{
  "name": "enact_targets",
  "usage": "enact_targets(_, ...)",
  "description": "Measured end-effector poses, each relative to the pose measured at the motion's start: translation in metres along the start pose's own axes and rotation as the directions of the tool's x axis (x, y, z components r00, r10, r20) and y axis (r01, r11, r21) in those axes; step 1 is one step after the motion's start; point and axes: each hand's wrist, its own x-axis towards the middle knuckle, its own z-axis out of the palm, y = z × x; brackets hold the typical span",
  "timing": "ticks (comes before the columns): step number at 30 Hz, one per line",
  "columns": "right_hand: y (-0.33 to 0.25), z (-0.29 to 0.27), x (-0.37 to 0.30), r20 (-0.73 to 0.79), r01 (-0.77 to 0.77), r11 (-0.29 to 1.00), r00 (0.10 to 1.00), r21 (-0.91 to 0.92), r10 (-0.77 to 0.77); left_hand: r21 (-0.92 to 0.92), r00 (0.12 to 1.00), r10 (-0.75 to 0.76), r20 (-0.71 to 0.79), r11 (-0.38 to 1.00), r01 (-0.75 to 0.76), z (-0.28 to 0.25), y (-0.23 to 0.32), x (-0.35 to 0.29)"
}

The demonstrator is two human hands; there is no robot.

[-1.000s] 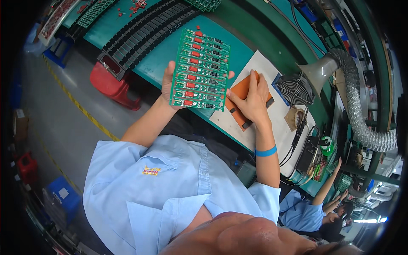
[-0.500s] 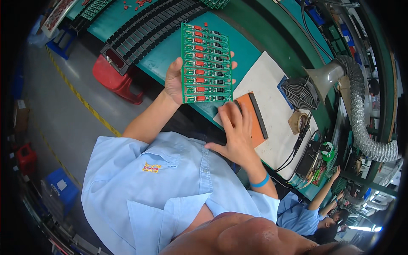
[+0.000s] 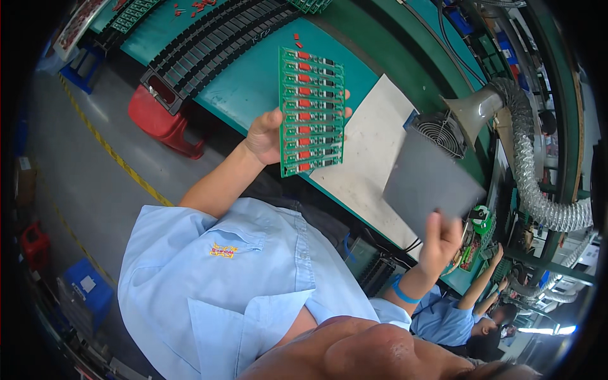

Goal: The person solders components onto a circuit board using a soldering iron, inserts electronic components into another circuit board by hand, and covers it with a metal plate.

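Upright in my left hand [image 3: 264, 135] is a green circuit board panel [image 3: 311, 117], with a column of red parts and a column of black parts along it. My thumb sits at its left edge, and fingertips show past its right edge. My right hand [image 3: 441, 244], with a blue band at the wrist, pinches the lower edge of a flat grey rectangular board [image 3: 427, 180]. That board is raised and tilted over the workbench, slightly blurred, and covers part of what lies behind it.
A white sheet [image 3: 358, 152] lies on the green bench [image 3: 244, 92]. Behind are a round fan [image 3: 443, 134] and a fume hood [image 3: 475, 111] with a silver hose. A black slotted rack [image 3: 209, 50] stands left, above a red stool [image 3: 155, 123]. Another person [image 3: 446, 320] works at right.
My right hand has moved right and now holds up the grey board. The orange board with a dark edge is gone from the white sheet. The circuit board panel has turned and dropped slightly.
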Motion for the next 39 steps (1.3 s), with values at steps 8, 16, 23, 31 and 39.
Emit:
enact_targets(8, -0.012, 0.083, 0.049, 0.174, -0.245, 0.646, 0.969, 0.723, 0.173, 0.010, 0.979, -0.204, 0.003, 0.979, 0.204, 0.006, -0.027, -0.012)
enact_targets(16, 0.009, 0.126, 0.061, 0.342, -0.377, 0.644, 0.921, 0.666, 0.186, 0.062, 0.968, -0.232, -0.091, 0.969, 0.238, 0.007, -0.036, -0.020)
enact_targets(23, 0.010, 0.131, 0.063, 0.355, -0.413, 0.638, 0.907, 0.650, 0.226, 0.083, 0.979, -0.189, -0.072, 0.977, 0.195, 0.011, -0.040, -0.016)
enact_targets(31, 0.015, 0.129, 0.065, 0.385, -0.430, 0.637, 0.897, 0.640, 0.218, 0.097, 0.978, -0.194, -0.081, 0.975, 0.201, 0.015, -0.039, -0.015)
enact_targets(39, 0.018, 0.125, 0.067, 0.423, -0.429, 0.638, 0.889, 0.639, 0.174, 0.120, 0.976, -0.202, -0.075, 0.970, 0.210, 0.017, -0.039, -0.014)
